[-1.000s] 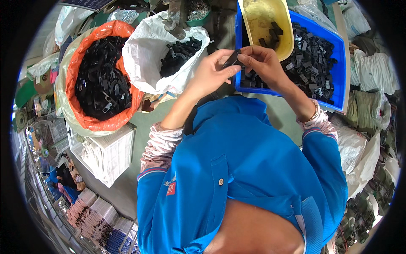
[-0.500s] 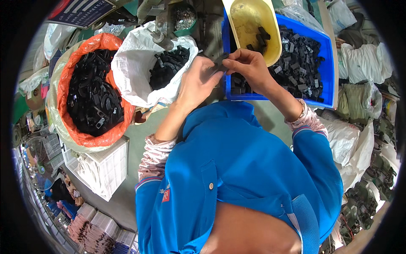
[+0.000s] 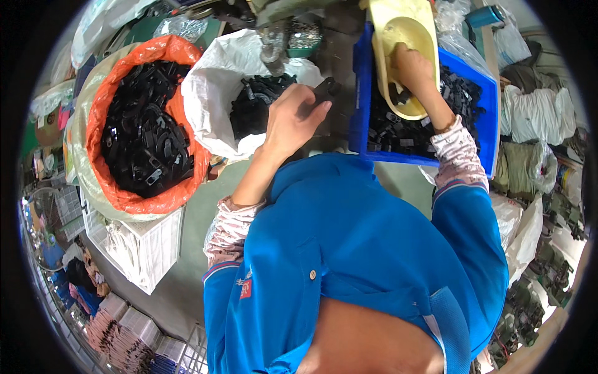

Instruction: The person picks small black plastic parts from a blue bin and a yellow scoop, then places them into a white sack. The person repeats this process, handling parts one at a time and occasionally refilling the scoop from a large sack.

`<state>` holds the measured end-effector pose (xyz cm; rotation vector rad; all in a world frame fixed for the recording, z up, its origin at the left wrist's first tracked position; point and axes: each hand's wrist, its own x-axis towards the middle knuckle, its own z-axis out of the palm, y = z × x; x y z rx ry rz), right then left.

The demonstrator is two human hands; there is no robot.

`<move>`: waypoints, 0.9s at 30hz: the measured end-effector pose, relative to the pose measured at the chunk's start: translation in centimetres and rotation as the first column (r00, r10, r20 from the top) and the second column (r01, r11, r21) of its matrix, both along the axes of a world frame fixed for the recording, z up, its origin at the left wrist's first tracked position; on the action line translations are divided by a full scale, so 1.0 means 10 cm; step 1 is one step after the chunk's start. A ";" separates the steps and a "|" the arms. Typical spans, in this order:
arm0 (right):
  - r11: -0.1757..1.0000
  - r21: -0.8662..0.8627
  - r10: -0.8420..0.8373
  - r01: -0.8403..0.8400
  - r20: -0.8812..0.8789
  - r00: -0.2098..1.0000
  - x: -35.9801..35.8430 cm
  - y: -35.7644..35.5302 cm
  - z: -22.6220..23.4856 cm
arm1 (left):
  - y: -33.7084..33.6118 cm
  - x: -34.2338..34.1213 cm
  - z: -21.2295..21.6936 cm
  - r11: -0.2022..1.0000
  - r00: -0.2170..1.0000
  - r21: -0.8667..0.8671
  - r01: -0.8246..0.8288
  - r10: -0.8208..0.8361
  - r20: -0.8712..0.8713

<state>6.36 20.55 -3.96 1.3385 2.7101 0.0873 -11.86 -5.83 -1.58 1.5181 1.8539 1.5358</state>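
Left hand [image 3: 293,121]: closed around a small black plastic part [image 3: 325,92], held up just left of the blue crate's near-left corner, above the mouth of the white sack. The part looks light, stiff and smooth-moulded; a pinch across its flat faces should hold it well, and it seems unlikely to break.

Right hand [image 3: 412,70]: inside the yellow scoop [image 3: 398,37], fingers curled down among the loose pieces there; whether it grips one cannot be told.

Yellow scoop: plastic, lying on the far-left part of the crate, holding a few black parts.

Blue crate [image 3: 360,87]: rectangular plastic bin, far right, filled with small black plastic parts, loosely heaped.

White sack [image 3: 215,93]: woven bag, open, between crate and orange bag, partly filled with black parts.

Orange bag [image 3: 99,124]: large, set inside a pale sack, far left, heaped with larger black plastic pieces.

White slotted crate [image 3: 146,249]: near left, below the orange bag.

Clear bags and folded cloth [image 3: 529,112]: right edge.
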 end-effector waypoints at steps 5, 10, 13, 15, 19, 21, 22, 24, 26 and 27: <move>0.998 0.019 0.066 -0.064 -0.345 0.936 0.12 -0.22 0.43 | -0.14 -0.38 -0.08 0.999 0.999 0.023 -0.027 0.028 -0.038; 0.572 -0.709 -0.567 -0.412 -0.705 0.426 -0.27 -1.04 0.92 | -0.14 -0.60 -0.10 0.999 0.998 0.012 0.038 -0.039 0.045; 0.436 -0.678 -0.628 -0.592 -0.700 0.340 -0.54 -1.23 0.65 | -0.14 -0.71 -0.02 0.995 0.993 -0.025 0.093 -0.091 0.076; 0.391 -0.695 -0.636 -0.603 -0.678 0.369 -0.63 -1.27 0.55 | -0.15 -0.78 0.03 0.991 0.989 -0.056 0.124 -0.119 0.088; 0.427 -0.667 -0.601 -0.610 -0.714 0.360 -0.81 -1.40 0.58 | -0.18 -0.92 0.03 0.985 0.988 -0.099 0.142 -0.135 0.070; 0.463 -0.659 -0.585 -0.592 -0.730 0.355 -0.88 -1.43 0.57 | -0.19 -0.99 0.03 0.983 0.986 -0.100 0.157 -0.150 0.066; 0.486 -0.648 -0.559 -0.586 -0.746 0.362 -0.91 -1.45 0.56 | -0.19 -1.03 0.03 0.981 0.986 -0.105 0.163 -0.157 0.062; 0.530 -0.624 -0.505 -0.573 -0.776 0.378 -0.97 -1.47 0.54 | -0.20 -1.11 0.07 0.978 0.985 -0.124 0.169 -0.165 0.041; 0.575 -0.596 -0.454 -0.561 -0.803 0.387 -1.02 -1.46 0.52 | -0.19 -1.20 0.09 0.977 0.985 -0.124 0.173 -0.175 -0.003; 0.596 -0.580 -0.428 -0.555 -0.815 0.392 -1.05 -1.45 0.51 | -0.19 -1.24 0.11 0.977 0.983 -0.120 0.176 -0.180 -0.025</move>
